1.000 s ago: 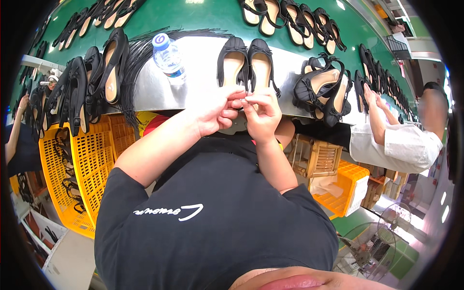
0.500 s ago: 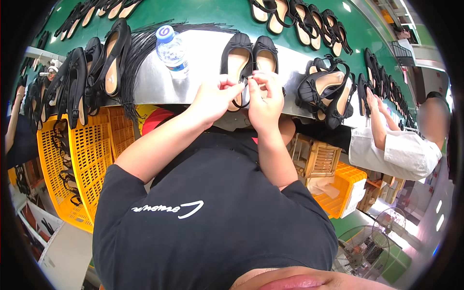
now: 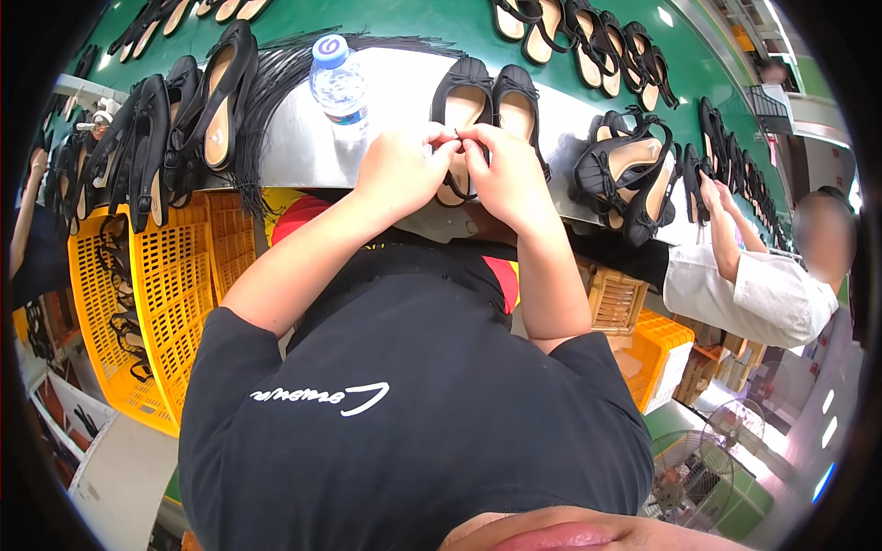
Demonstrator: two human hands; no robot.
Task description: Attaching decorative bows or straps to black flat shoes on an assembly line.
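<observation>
At six o'clock, nearest the camera, the person's black shirt (image 3: 413, 432) fills the view, cut off at the picture's edge. Beyond it the forearms run up to the left hand (image 3: 401, 170) and right hand (image 3: 507, 179), which meet at the fingertips, thumbs and forefingers pinched closed on a thin black strap (image 3: 457, 135). Only a dark sliver of it shows there; whether it ends in a buckle cannot be made out, and the lower fingers are largely hidden. From the hands, a pair of black flat shoes (image 3: 464, 78) stands at twelve o'clock, toes pointing away; the hands are over the heel ends, covering part of each shoe. At ten o'clock a clear bottle (image 3: 340, 87) stands on the metal tabletop (image 3: 303, 165). At three, a heap of black shoes (image 3: 597, 174) lies tangled, the single shoes hard to separate. At nine, black cords (image 3: 253, 170) hang over the table's edge; at eight, a yellow crate (image 3: 175, 303) partly hides its dark contents. At four, what a co-worker's hands (image 3: 717, 197) touch is too small to tell. Farthest, toward two o'clock, rows of shoes (image 3: 588, 50) rest on a green surface (image 3: 404, 18), cropped above.
</observation>
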